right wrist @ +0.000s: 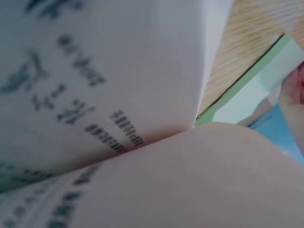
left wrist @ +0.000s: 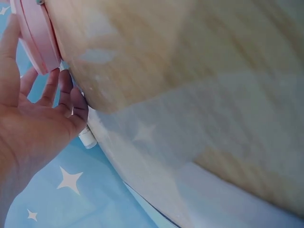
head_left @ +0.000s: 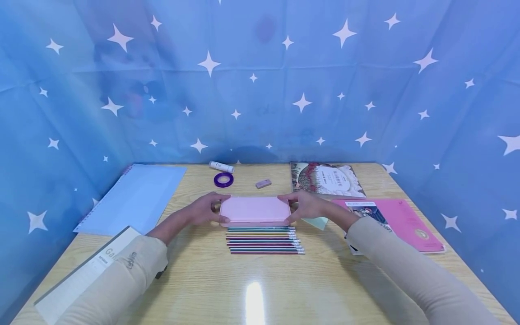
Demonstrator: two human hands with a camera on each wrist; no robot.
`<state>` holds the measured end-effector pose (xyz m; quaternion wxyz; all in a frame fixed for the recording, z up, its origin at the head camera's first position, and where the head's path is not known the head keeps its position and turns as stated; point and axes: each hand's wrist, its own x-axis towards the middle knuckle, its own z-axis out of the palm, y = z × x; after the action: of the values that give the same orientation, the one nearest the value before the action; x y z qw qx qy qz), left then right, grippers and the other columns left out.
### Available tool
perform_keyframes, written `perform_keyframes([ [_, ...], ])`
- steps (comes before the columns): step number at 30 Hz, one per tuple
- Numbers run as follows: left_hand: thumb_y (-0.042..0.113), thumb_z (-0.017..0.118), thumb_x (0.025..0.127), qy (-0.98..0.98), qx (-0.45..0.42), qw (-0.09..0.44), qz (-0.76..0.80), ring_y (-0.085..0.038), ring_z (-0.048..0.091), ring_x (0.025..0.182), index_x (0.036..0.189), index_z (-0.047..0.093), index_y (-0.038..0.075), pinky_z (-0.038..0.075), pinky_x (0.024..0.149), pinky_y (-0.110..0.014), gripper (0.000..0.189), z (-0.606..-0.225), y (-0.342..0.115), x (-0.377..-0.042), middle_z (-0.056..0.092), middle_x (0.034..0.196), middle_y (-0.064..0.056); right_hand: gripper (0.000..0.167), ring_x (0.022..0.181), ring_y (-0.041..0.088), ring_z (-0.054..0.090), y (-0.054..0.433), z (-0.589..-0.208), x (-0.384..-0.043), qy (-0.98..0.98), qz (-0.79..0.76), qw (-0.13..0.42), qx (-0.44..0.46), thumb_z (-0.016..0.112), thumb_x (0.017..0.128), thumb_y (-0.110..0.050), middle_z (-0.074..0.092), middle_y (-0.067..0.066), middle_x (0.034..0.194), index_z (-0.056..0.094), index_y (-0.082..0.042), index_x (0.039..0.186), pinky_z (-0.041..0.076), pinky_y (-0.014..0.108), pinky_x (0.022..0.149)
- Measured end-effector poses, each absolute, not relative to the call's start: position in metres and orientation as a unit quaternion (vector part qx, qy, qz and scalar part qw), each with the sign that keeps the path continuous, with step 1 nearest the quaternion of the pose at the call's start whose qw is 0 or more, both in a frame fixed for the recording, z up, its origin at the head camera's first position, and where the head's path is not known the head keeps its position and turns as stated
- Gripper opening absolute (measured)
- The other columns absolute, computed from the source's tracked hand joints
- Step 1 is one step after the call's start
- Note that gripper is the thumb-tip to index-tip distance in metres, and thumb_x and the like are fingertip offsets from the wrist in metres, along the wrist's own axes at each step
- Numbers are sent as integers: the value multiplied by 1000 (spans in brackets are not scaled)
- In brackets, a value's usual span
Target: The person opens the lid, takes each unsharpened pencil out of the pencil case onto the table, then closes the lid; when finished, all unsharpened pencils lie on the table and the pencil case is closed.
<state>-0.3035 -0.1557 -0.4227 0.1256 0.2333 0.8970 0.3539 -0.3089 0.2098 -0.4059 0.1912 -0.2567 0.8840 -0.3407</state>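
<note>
Between my two hands is a pink pencil case (head_left: 256,209), a flat box whose lid appears closed. My left hand (head_left: 205,209) grips its left end, thumb on the near side and fingers on the far side. On the right end, my right hand (head_left: 308,205) holds it the same way. The left wrist view shows the case's rounded pink edge (left wrist: 42,38) against the thumb and fingers. A row of several pencils (head_left: 264,243) lies just in front of the case. In the right wrist view only a sliver of the hand (right wrist: 295,92) appears.
Behind the case lie a purple tape roll (head_left: 224,179), a white tube (head_left: 221,166) and an eraser (head_left: 263,183). Books (head_left: 329,180) and a pink booklet (head_left: 410,221) are at right, near pale green paper (head_left: 316,222). A light-blue notebook (head_left: 138,194) and a book (head_left: 91,271) lie left.
</note>
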Motion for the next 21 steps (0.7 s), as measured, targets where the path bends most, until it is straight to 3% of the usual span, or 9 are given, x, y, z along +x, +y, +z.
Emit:
perform_keyframes([
  [8,35,88,74,902,221,136,345,-41,41,136,147,46,7,38,109,-51,90,-416,-149,-305,45,148,-17,89,126,28,54,207,-402,-305,903,-303,163,-257,90,72,-28,55,11,142,46,-6,147,49,39,96],
  [16,37,90,70,913,216,138,318,-40,41,136,146,46,7,34,111,-52,93,-413,-146,-306,46,147,-18,88,120,25,58,207,-405,-306,897,-301,153,-285,90,72,-25,57,12,139,47,-2,145,51,37,92],
  [21,37,89,72,917,227,140,296,-40,42,135,147,45,6,35,110,-53,92,-410,-146,-309,50,143,-19,88,121,27,57,210,-406,-310,890,-312,156,-292,90,72,-27,58,11,137,48,-2,145,49,42,99],
])
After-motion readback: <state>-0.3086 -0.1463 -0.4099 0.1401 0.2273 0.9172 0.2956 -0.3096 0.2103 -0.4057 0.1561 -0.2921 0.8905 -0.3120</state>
